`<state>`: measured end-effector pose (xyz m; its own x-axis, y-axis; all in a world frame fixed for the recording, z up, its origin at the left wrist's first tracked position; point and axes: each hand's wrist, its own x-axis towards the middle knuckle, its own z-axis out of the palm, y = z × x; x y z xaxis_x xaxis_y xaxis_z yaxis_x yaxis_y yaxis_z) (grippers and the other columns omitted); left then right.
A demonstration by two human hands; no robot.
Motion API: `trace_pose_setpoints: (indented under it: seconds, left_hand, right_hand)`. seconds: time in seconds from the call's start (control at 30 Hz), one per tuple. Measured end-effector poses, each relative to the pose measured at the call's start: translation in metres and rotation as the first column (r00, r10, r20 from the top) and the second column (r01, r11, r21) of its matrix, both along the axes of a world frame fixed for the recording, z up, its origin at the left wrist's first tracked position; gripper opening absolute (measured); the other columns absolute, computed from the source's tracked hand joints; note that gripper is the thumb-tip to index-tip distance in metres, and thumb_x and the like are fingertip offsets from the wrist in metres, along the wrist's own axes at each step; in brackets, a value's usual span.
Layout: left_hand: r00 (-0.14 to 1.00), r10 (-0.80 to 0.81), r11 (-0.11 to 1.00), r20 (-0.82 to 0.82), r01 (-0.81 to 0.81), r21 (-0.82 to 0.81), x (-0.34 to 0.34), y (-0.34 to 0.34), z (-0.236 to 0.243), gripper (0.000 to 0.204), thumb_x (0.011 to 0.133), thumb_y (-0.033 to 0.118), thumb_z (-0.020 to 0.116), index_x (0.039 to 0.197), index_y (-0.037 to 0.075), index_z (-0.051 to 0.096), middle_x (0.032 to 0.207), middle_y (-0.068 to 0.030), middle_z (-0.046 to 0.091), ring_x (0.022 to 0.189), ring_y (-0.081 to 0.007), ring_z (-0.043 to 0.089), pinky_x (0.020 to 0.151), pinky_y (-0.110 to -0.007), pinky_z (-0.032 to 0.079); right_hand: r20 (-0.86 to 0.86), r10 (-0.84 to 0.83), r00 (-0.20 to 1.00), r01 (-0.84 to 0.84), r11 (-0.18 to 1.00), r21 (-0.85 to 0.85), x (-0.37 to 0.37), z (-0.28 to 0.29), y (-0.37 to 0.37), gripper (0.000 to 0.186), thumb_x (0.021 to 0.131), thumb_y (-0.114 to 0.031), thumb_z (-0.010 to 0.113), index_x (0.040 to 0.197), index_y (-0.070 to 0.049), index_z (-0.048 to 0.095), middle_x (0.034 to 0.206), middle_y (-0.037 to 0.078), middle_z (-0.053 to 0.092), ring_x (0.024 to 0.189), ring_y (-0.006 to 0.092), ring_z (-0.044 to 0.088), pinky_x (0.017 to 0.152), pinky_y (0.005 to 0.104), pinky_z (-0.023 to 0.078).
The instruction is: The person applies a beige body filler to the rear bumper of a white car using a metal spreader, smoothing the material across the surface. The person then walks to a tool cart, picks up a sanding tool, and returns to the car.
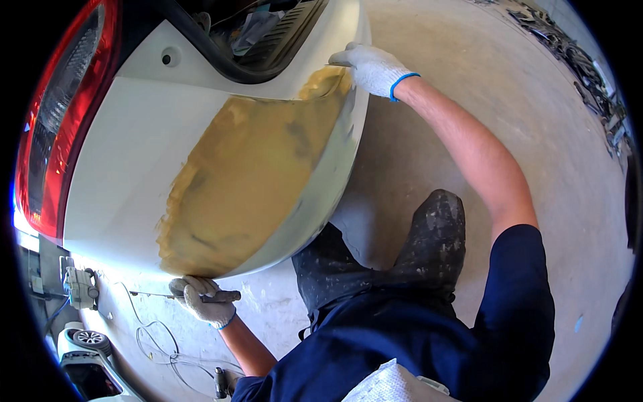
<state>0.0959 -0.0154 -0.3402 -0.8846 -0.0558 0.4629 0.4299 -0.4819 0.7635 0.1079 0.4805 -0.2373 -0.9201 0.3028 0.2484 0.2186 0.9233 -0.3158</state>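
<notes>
A white car panel (107,174) carries a broad patch of yellowish-brown filler (241,181), with grey shadowy marks. My right hand (372,70), in a white glove with blue cuff, rests its slightly bent fingers on the panel at the patch's upper end; whether anything thin lies under them is unclear. My left hand (204,305), also gloved, is closed on a thin tool with a dark handle (231,295), just below the patch's lower edge. A red tail light (47,167) runs down the left.
My legs (429,241) are beside the panel's curved edge on a concrete floor (549,201). A grey machine (84,288), loose hoses (154,342) and a second car (87,365) are lower left. Piled dark parts (589,94) line the upper right.
</notes>
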Motion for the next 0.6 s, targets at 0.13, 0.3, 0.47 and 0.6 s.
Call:
trace_pose_setpoints:
  seconds: [0.13, 0.3, 0.47, 0.6]
  left_hand:
    - [0.999, 0.045, 0.998, -0.002, -0.045, 0.041, -0.003, 0.001, 0.000, 0.019, 0.091, 0.015, 0.060, 0.092, 0.008, 0.043, 0.064, -0.0015, 0.040, 0.048, -0.0094, 0.038, 0.043, -0.021, 0.036]
    - [0.999, 0.052, 0.998, 0.002, -0.052, 0.032, -0.002, 0.003, -0.002, 0.021, 0.090, 0.018, 0.062, 0.093, 0.008, 0.043, 0.064, -0.0011, 0.039, 0.048, -0.0089, 0.037, 0.043, -0.021, 0.036]
    - [0.998, 0.041, 0.999, -0.049, -0.041, -0.005, -0.002, -0.003, -0.005, 0.012, 0.095, 0.016, 0.053, 0.091, 0.009, 0.044, 0.069, -0.0005, 0.040, 0.054, -0.0082, 0.035, 0.046, -0.020, 0.034]
    - [0.998, -0.023, 1.000, -0.051, 0.024, 0.019, -0.008, 0.004, -0.009, 0.011, 0.095, 0.015, 0.052, 0.092, 0.009, 0.043, 0.068, -0.0012, 0.039, 0.054, -0.0084, 0.035, 0.046, -0.020, 0.034]
  right_hand:
    - [-0.021, 0.003, 1.000, -0.001, 0.997, 0.077, -0.011, -0.002, -0.004, 0.048, 0.089, -0.001, 0.047, 0.131, -0.016, 0.064, 0.121, 0.013, 0.062, 0.113, 0.0342, 0.061, 0.095, 0.0422, 0.050]
    - [-0.052, 0.085, 0.995, -0.078, 0.989, 0.128, -0.021, -0.006, -0.024, 0.044, 0.086, -0.002, 0.049, 0.122, -0.016, 0.069, 0.113, 0.014, 0.064, 0.108, 0.0350, 0.062, 0.089, 0.0430, 0.052]
    - [0.039, 0.140, 0.989, -0.145, 0.976, 0.163, -0.010, 0.004, -0.066, 0.033, 0.082, -0.007, 0.057, 0.111, -0.010, 0.072, 0.114, 0.017, 0.065, 0.107, 0.0373, 0.063, 0.087, 0.0463, 0.054]
    - [0.159, 0.348, 0.924, -0.383, 0.821, 0.423, -0.028, -0.005, -0.027, 0.025, 0.083, -0.008, 0.057, 0.101, 0.000, 0.071, 0.101, 0.020, 0.069, 0.089, 0.0362, 0.067, 0.078, 0.0442, 0.055]
